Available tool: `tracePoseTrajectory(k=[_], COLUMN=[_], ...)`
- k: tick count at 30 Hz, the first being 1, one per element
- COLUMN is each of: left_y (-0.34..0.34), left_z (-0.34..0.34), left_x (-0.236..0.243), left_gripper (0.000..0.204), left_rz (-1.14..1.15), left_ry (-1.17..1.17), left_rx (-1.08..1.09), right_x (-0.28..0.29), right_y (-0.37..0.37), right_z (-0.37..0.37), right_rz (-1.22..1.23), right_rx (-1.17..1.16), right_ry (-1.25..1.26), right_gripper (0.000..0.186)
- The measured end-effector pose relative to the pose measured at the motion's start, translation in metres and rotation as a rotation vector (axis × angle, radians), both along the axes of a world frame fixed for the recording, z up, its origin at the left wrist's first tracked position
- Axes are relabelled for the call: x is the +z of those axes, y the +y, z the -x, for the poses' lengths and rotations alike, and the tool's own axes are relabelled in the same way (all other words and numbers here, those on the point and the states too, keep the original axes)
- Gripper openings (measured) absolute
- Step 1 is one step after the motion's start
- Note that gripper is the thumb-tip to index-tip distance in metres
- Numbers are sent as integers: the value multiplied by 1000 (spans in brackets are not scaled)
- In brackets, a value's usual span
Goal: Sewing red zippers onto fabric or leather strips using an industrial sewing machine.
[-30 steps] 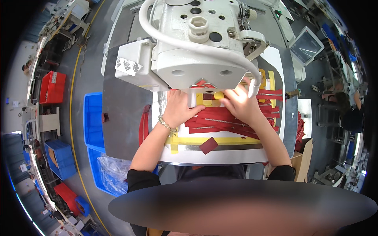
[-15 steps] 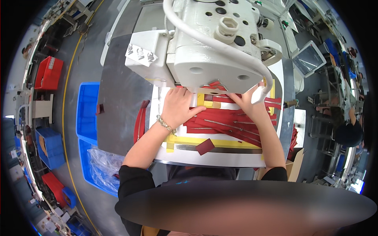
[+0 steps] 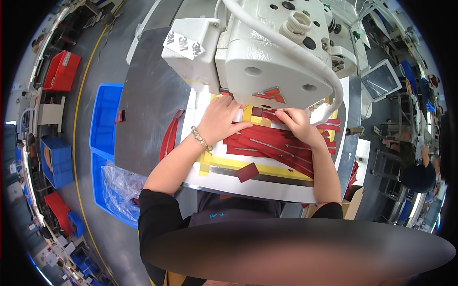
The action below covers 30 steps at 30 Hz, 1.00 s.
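Note:
My left hand [image 3: 223, 119] lies flat, fingers together, pressing on red leather strips [image 3: 267, 143] spread over a white and yellow template plate [image 3: 224, 164]. A bead bracelet sits on that wrist. My right hand [image 3: 298, 125] rests on the same strips just right of it, fingertips pinching a small red piece beside a yellow tab [image 3: 248, 113]. Both hands sit right under the head of a white sewing machine [image 3: 272, 52], which hides the needle. A loose dark red square piece [image 3: 247, 172] lies near the plate's front edge.
A grey metal table [image 3: 148, 109] carries the machine. Curved red straps [image 3: 168, 138] hang at the plate's left side. Blue bins [image 3: 106, 124] and a clear plastic bag [image 3: 121, 183] stand on the left floor, red bins farther left. A small screen [image 3: 380, 81] sits right; another person stands far right.
The view has swung so the machine head looms larger and more to the right. Both hands stay pressed on the red strips, shifted slightly toward the machine.

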State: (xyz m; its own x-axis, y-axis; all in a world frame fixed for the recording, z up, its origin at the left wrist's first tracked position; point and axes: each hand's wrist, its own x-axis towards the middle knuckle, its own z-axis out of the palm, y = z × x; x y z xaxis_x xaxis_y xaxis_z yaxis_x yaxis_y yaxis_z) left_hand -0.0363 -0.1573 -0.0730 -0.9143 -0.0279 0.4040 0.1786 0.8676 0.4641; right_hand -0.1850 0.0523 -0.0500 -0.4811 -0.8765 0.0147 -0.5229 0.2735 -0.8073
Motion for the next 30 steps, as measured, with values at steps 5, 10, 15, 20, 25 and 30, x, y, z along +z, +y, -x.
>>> tracePoseTrajectory(k=[5,10,15,20,25,30], left_y=[2,5,5,5,6,6], left_z=[-1,-2,-2,-1,-3,-2], left_x=[2,0,-2,-1,0,5], left_gripper=[45,42,42,41,40,42], left_rz=[5,3,13,22,32,71], left_ry=[2,-3,27,28,11,27], left_rx=[5,-12,-12,-13,-40,-60], right_x=[2,8,8,7,27,20], right_y=[3,2,2,3,-7,-35], right_z=[6,4,7,7,-15,-27], right_rz=[-25,14,25,40,-128,-165], right_rx=[12,15,15,-16,-144,-128], right_ry=[-86,-122,-170,-135,-63,132], right_gripper=[25,28,28,30,23,24])
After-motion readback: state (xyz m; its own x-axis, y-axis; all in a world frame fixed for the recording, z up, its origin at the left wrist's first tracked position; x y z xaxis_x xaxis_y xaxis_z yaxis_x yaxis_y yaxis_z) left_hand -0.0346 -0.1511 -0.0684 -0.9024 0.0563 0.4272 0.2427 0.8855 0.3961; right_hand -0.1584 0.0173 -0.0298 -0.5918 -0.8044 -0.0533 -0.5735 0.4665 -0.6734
